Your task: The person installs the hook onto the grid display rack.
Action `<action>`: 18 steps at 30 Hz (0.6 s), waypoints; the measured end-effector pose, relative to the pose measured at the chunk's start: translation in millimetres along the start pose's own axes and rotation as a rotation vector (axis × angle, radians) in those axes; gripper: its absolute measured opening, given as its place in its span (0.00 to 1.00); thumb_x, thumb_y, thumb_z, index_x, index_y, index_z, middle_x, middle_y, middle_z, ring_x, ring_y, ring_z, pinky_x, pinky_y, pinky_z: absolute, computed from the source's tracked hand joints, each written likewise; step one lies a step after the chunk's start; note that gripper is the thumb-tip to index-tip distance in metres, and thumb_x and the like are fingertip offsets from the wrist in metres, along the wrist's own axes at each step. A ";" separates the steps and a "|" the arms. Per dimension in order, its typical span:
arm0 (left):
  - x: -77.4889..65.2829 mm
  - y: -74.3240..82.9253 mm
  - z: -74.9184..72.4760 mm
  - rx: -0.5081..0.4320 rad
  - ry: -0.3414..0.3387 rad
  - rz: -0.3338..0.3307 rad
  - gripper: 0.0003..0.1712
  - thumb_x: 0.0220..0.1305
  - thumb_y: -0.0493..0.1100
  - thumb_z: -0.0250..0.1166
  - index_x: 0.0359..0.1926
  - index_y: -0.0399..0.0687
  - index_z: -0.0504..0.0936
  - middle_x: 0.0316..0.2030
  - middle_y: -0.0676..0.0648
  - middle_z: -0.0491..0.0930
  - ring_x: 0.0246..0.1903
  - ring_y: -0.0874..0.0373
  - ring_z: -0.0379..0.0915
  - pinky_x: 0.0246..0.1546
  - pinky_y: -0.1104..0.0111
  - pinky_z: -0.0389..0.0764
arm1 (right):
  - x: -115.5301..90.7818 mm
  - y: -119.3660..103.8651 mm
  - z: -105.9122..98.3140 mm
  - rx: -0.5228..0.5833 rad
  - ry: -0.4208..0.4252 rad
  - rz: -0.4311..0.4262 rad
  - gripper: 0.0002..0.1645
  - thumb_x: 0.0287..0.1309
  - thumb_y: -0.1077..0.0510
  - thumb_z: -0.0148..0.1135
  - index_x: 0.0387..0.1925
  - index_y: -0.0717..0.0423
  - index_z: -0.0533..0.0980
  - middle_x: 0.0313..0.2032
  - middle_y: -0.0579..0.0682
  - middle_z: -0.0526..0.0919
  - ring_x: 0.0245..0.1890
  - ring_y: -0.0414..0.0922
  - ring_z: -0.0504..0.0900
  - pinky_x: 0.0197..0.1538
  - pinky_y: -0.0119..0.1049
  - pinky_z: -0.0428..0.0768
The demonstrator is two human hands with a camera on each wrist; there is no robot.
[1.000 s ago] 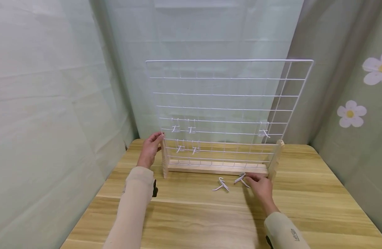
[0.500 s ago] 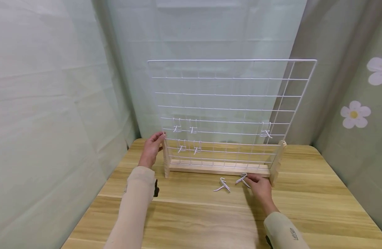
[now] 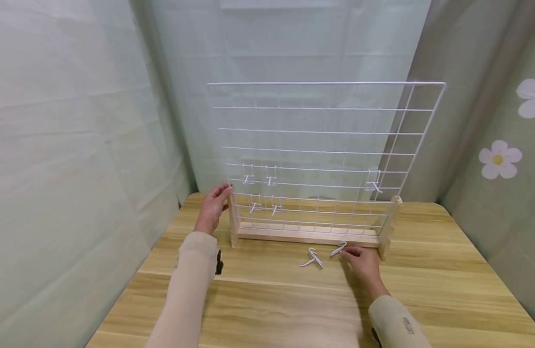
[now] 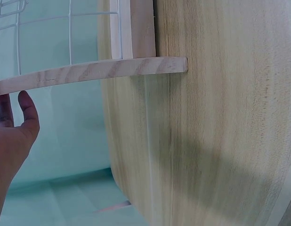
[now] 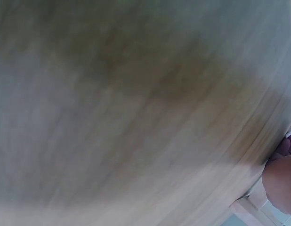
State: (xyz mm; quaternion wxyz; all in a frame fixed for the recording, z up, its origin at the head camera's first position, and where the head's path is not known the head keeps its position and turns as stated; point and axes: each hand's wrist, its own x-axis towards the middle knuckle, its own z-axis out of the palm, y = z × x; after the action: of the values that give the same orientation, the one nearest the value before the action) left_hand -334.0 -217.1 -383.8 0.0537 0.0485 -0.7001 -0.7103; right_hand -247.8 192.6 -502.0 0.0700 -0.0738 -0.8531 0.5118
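A white wire grid rack (image 3: 324, 131) stands upright between wooden side posts on the table. My left hand (image 3: 212, 207) grips the top of its left post (image 4: 108, 70), with fingers and thumb against the wood. Before the rack's wooden base (image 3: 308, 236), my right hand (image 3: 364, 263) pinches a white wire hook (image 3: 338, 250) low over the table. A second wire hook (image 3: 312, 259) lies just left of it. In the right wrist view only part of the right hand (image 5: 279, 181) shows at the right edge, and the hook is hidden.
Several white hooks hang on the grid: an upper left hook (image 3: 248, 180), others close by and one hook (image 3: 374, 185) at the right. A pale green curtain (image 3: 293, 48) surrounds the wood-grain table (image 3: 272, 304) at the back and sides.
My right fingers have closed over the hook's prong, which showed in front of them earlier. My left hand stays at the post. The head view has shifted slightly.
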 end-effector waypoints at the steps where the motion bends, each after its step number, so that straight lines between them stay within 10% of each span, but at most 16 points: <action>1: 0.5 -0.1 -0.2 0.000 0.000 0.000 0.25 0.72 0.53 0.59 0.62 0.43 0.74 0.61 0.45 0.71 0.59 0.52 0.64 0.65 0.53 0.65 | 0.0 0.3 0.4 -0.009 0.000 -0.002 0.13 0.58 0.60 0.69 0.40 0.68 0.84 0.38 0.58 0.87 0.39 0.46 0.79 0.37 0.31 0.73; 18: -6.7 10.2 0.3 -0.003 -0.021 -0.027 0.24 0.74 0.49 0.58 0.64 0.40 0.73 0.63 0.43 0.70 0.61 0.50 0.64 0.66 0.52 0.63 | 1.7 3.5 7.7 -0.143 0.003 -0.066 0.11 0.57 0.59 0.68 0.37 0.64 0.86 0.37 0.57 0.88 0.42 0.55 0.80 0.42 0.41 0.73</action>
State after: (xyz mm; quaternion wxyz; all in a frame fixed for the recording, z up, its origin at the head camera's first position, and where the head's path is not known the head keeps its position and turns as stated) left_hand -327.2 -216.1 -373.7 0.0368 0.0503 -0.6989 -0.7125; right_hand -250.7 187.8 -508.7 0.0827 -0.0509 -0.8893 0.4469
